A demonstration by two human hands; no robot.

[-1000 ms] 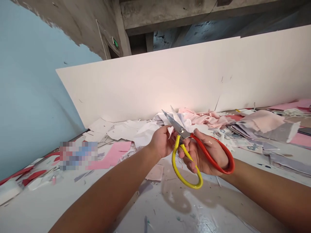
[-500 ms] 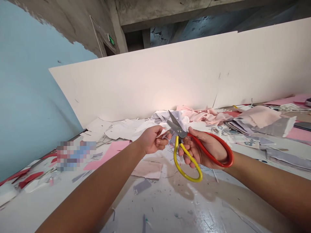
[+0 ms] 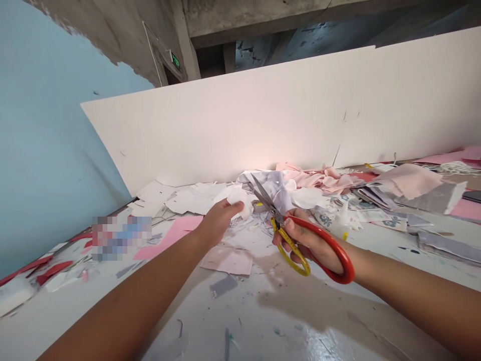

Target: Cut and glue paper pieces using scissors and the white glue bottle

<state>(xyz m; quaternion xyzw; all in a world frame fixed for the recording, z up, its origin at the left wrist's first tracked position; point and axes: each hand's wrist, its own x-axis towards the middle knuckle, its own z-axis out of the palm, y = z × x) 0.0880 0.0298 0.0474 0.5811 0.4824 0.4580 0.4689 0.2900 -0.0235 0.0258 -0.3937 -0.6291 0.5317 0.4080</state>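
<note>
My right hand [image 3: 308, 240] grips a pair of scissors [image 3: 289, 235] with one yellow and one red handle loop, blades closed and pointing up-left over the table. My left hand [image 3: 218, 218] reaches forward to the scrap pile, its fingers closed on a white scrap of paper or cloth [image 3: 238, 198]. The scissor tips lie just right of that scrap. A pale pink sheet [image 3: 229, 260] lies on the table below my left wrist.
A white worktable [image 3: 263, 321] is strewn with pink, white and grey cuttings [image 3: 323, 183]. A tall white board [image 3: 285, 110] stands along the back edge. Pink sheets [image 3: 169, 238] and red pieces [image 3: 48, 271] lie to the left, with a blue wall [image 3: 45, 150] beyond.
The scissors have closed and dropped lower toward the table. My left hand has moved forward and away from the blades to the white scrap in the pile.
</note>
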